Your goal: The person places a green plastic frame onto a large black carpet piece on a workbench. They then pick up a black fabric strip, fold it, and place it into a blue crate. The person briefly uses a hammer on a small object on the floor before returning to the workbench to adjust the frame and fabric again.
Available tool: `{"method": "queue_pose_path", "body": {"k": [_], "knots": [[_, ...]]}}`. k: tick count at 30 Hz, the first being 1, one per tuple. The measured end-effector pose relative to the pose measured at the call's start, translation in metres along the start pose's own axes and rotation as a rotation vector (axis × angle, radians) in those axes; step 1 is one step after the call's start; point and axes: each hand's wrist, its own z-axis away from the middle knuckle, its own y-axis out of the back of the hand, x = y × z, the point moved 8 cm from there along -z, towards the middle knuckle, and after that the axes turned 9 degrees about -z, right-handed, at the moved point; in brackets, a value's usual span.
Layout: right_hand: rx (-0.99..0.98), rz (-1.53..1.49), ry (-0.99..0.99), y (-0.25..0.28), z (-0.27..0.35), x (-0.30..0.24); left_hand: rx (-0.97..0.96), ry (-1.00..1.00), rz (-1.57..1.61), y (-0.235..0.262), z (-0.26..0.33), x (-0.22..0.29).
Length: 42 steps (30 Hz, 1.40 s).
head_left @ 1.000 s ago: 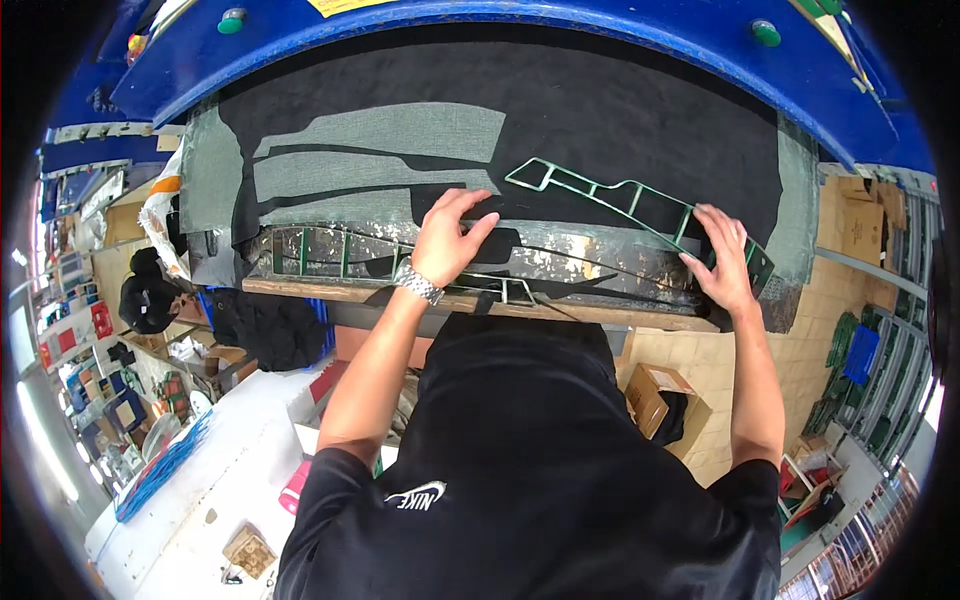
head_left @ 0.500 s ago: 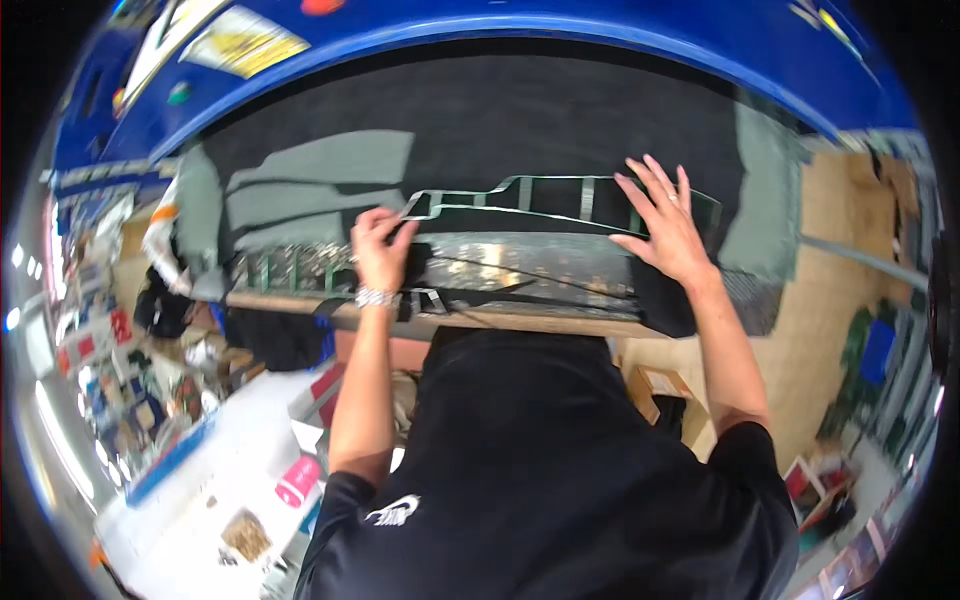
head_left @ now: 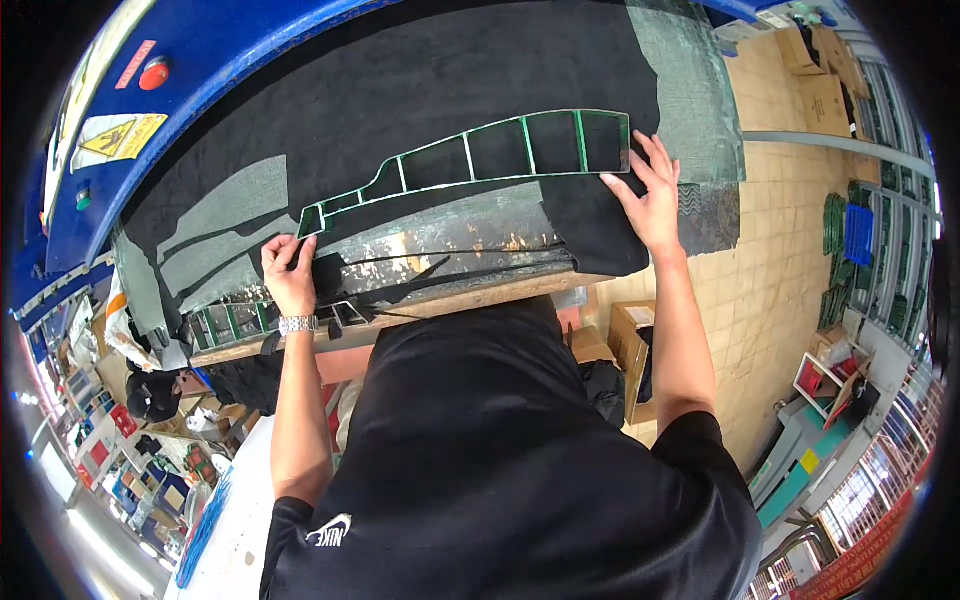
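Cutting frame (head_left: 480,160) on fabric sheet (head_left: 400,90)

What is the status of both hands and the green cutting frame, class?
Left hand pinching the green cutting frame at its narrow end. Right hand flat at its wide end. Frame lying on black fabric. Nothing blocking.

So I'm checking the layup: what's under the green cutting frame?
Under the green cutting frame lies black fabric, visible through its open cells. The fabric covers whatever surface lies beneath it there.
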Motion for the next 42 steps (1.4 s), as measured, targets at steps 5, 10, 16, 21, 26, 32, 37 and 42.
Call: {"method": "queue_pose_path", "body": {"k": [5,10,16,21,26,32,37,42], "knots": [[-0.028,0.010,0.017,0.003,0.000,0.005,0.012,0.022,0.024,-0.001,0.002,-0.006],[-0.029,0.044,0.007,0.007,0.006,0.002,0.010,0.014,-0.007,-0.002,0.002,-0.003],[-0.007,0.125,-0.064,0.003,0.044,-0.015,0.016,0.019,-0.025,-0.001,0.005,-0.002],[0.054,0.019,-0.096,0.014,0.031,-0.015,0.029,0.006,-0.024,0.001,0.004,-0.001],[0.066,-0.029,0.004,0.025,-0.001,-0.045,-0.080,-0.054,-0.195,0.001,-0.003,0.011],[0.048,-0.173,-0.070,0.026,0.006,-0.056,-0.292,-0.236,-0.447,-0.001,-0.029,0.085],[0.002,-0.741,-0.565,-0.020,0.052,-0.060,-0.193,-0.586,-0.410,0.037,-0.038,0.127],[-0.019,-1.473,-0.826,-0.042,0.067,-0.103,0.113,-0.733,-0.441,0.118,0.006,0.188]]}}
